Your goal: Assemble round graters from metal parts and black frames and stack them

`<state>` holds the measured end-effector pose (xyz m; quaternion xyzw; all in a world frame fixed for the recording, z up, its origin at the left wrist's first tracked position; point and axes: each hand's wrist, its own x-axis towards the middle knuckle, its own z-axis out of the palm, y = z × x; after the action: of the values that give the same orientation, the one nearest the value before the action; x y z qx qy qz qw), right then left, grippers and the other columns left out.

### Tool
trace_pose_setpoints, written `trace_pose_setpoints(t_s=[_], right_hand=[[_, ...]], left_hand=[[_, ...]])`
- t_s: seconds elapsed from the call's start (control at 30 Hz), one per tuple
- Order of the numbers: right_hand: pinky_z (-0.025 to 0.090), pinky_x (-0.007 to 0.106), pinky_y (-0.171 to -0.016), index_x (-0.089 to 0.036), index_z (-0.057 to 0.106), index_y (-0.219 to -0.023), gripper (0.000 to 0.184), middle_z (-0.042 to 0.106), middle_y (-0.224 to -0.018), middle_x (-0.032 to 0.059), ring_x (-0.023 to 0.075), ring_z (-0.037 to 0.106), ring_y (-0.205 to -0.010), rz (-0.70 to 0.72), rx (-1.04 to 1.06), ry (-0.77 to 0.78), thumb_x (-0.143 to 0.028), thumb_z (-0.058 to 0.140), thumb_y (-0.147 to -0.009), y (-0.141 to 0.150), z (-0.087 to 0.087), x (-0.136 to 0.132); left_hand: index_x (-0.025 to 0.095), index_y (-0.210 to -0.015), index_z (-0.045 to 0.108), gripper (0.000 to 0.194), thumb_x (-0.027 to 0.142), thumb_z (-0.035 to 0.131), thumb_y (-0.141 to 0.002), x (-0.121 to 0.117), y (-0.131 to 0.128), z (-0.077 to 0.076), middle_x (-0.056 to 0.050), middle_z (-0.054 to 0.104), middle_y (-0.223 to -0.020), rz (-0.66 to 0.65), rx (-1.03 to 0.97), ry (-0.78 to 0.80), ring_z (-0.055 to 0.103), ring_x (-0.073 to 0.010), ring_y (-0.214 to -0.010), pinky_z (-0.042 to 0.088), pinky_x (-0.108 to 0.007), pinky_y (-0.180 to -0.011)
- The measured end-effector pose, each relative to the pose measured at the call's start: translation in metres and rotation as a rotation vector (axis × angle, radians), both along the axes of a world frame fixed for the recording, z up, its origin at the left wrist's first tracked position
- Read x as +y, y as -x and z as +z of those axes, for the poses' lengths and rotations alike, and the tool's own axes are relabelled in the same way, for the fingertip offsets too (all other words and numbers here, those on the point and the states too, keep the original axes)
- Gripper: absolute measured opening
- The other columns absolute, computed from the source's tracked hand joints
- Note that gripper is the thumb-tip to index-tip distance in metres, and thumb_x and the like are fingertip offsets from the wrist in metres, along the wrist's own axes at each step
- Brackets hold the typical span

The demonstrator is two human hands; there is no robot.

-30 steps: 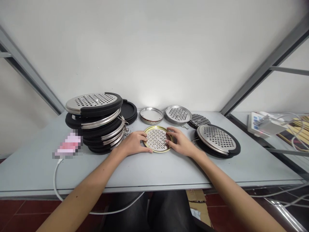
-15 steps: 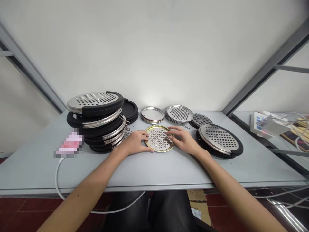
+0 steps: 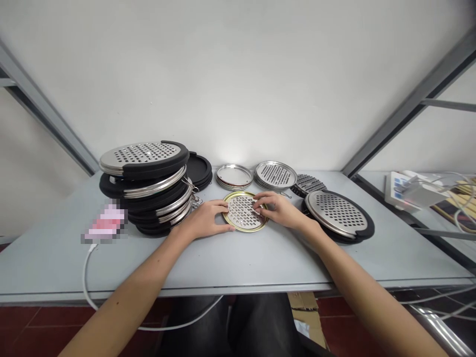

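Note:
A round metal grater plate [image 3: 242, 210] with a gold-coloured rim lies flat on the grey table in front of me. Around its left edge, my left hand [image 3: 208, 218] is closed, fingertips on the rim and thumb low at the near side. My right hand [image 3: 280, 210] comes from the other side. Its curled fingers and thumb touch the plate's right part, over the holes, covering some of the rim there. Whether a small piece is between those fingertips I cannot make out.
A tall stack of black-edged round graters [image 3: 145, 188] stands at left, near black discs [image 3: 199, 168]. Behind the plate are silver rings [image 3: 234, 174], slotted plates [image 3: 275, 174] and a dark grater disc [image 3: 309, 184]. More graters [image 3: 336, 213] lie right. A power strip [image 3: 399, 188] sits far right.
My right hand has shifted slightly left and inward over the plate, its fingers drawn a little closer together. The left hand stays at the left rim.

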<state>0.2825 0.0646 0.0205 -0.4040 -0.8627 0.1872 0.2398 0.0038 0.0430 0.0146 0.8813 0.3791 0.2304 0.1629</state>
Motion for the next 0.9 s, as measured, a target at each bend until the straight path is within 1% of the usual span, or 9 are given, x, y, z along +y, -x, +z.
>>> trace_pose_setpoints(t_s=[0.07, 0.13, 0.27, 0.43, 0.57, 0.67, 0.8, 0.9], right_hand=[[0.049, 0.038, -0.094, -0.023, 0.074, -0.086, 0.014, 0.065, -0.114, 0.0068, 0.0221, 0.063, -0.104, 0.016, -0.024, 0.009, -0.023, 0.060, -0.083, 0.001, 0.002, 0.003], [0.050, 0.038, -0.093, -0.024, 0.075, -0.085, 0.014, 0.065, -0.114, 0.0066, 0.0221, 0.063, -0.104, 0.045, -0.047, 0.021, -0.023, 0.061, -0.083, 0.003, 0.005, 0.006], [0.050, 0.038, -0.092, -0.023, 0.074, -0.085, 0.014, 0.067, -0.110, 0.0075, 0.0225, 0.064, -0.102, 0.090, -0.102, 0.023, -0.025, 0.060, -0.084, 0.006, 0.009, 0.009], [0.051, 0.035, -0.088, -0.021, 0.071, -0.087, 0.018, 0.064, -0.111, 0.0077, 0.0204, 0.064, -0.096, 0.086, -0.131, 0.031, -0.021, 0.053, -0.088, 0.007, 0.009, 0.006], [0.051, 0.034, -0.088, -0.021, 0.070, -0.084, 0.017, 0.064, -0.111, 0.0065, 0.0196, 0.065, -0.094, 0.069, -0.114, 0.037, -0.020, 0.053, -0.087, 0.003, 0.012, 0.001], [0.051, 0.034, -0.086, -0.021, 0.069, -0.083, 0.017, 0.065, -0.109, 0.0064, 0.0195, 0.065, -0.091, 0.075, -0.100, 0.080, -0.020, 0.052, -0.087, 0.000, 0.019, -0.003], [0.052, 0.034, -0.085, -0.021, 0.069, -0.083, 0.018, 0.065, -0.108, 0.0062, 0.0193, 0.065, -0.089, 0.109, -0.115, 0.147, -0.021, 0.052, -0.087, -0.003, 0.026, -0.009], [0.051, 0.035, -0.086, -0.021, 0.070, -0.082, 0.020, 0.066, -0.109, 0.0062, 0.0199, 0.066, -0.089, 0.103, -0.137, 0.140, -0.021, 0.051, -0.087, -0.005, 0.028, -0.011]], left_hand=[[0.019, -0.104, 0.071, 0.044, 0.054, 0.069, -0.078, -0.001, 0.000, 0.001, -0.010, 0.064, -0.123, 0.000, -0.017, -0.008, 0.062, -0.0257, -0.111, 0.046, -0.038, -0.103], [0.019, -0.107, 0.070, 0.044, 0.052, 0.068, -0.079, -0.001, -0.001, 0.001, -0.010, 0.065, -0.121, 0.010, -0.030, -0.015, 0.062, -0.0257, -0.111, 0.046, -0.038, -0.102], [0.019, -0.124, 0.060, 0.059, 0.052, 0.070, -0.077, -0.003, -0.003, 0.002, -0.012, 0.061, -0.128, 0.048, -0.025, -0.024, 0.057, -0.0281, -0.118, 0.044, -0.041, -0.104], [0.019, -0.134, 0.049, 0.071, 0.053, 0.071, -0.075, -0.004, -0.005, 0.004, -0.012, 0.056, -0.133, 0.051, -0.021, 0.016, 0.054, -0.0291, -0.121, 0.043, -0.041, -0.105], [0.019, -0.136, 0.046, 0.073, 0.054, 0.070, -0.076, -0.004, -0.006, 0.005, -0.012, 0.055, -0.135, 0.044, -0.011, 0.027, 0.053, -0.0292, -0.123, 0.042, -0.040, -0.105], [0.018, -0.137, 0.044, 0.074, 0.055, 0.068, -0.077, -0.004, -0.005, 0.006, -0.012, 0.053, -0.137, 0.041, 0.005, 0.035, 0.051, -0.0291, -0.125, 0.042, -0.039, -0.105], [0.019, -0.135, 0.046, 0.072, 0.057, 0.067, -0.078, -0.005, -0.004, 0.005, -0.012, 0.052, -0.138, 0.047, 0.014, 0.037, 0.051, -0.0289, -0.125, 0.042, -0.039, -0.105], [0.019, -0.134, 0.048, 0.071, 0.057, 0.067, -0.077, -0.005, -0.004, 0.004, -0.012, 0.053, -0.137, 0.048, 0.006, 0.032, 0.051, -0.0295, -0.125, 0.042, -0.039, -0.105]])
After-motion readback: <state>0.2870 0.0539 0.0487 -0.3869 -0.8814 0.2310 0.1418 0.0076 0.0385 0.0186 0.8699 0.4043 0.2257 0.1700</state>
